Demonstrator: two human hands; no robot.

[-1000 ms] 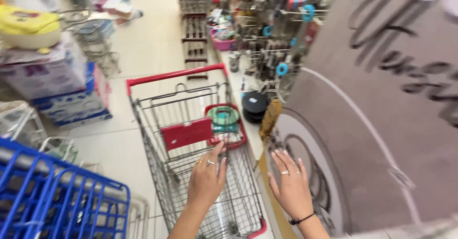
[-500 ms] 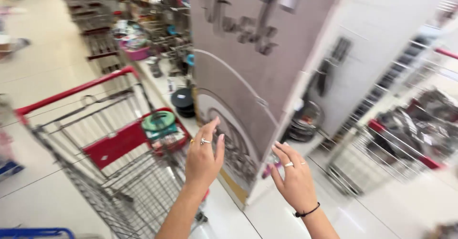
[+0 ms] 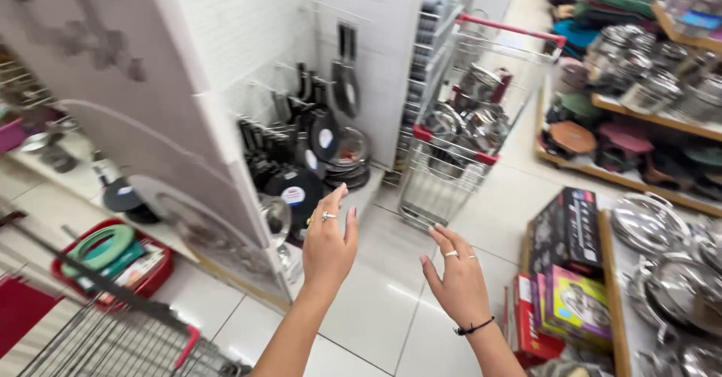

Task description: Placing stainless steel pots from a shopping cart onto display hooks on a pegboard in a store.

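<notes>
Fingers spread and holding nothing, the left hand (image 3: 329, 243) and right hand (image 3: 456, 283) float over pale glossy floor tiles (image 3: 376, 309). The nearest thing is a pillar (image 3: 188, 114) with black pans (image 3: 301, 185) at its foot, a cart (image 3: 113, 339) lower left, and a loaded cart (image 3: 462, 132) ahead between shelves (image 3: 647, 114).

both open hands, left hand (image 3: 329, 245) and right hand (image 3: 457, 287), hover mid-aisle. a red-handled wire trolley (image 3: 113, 332) sits to their left, hanging black frying pans (image 3: 304, 147) ahead, boxed cookware (image 3: 565, 272) to the right.
</notes>
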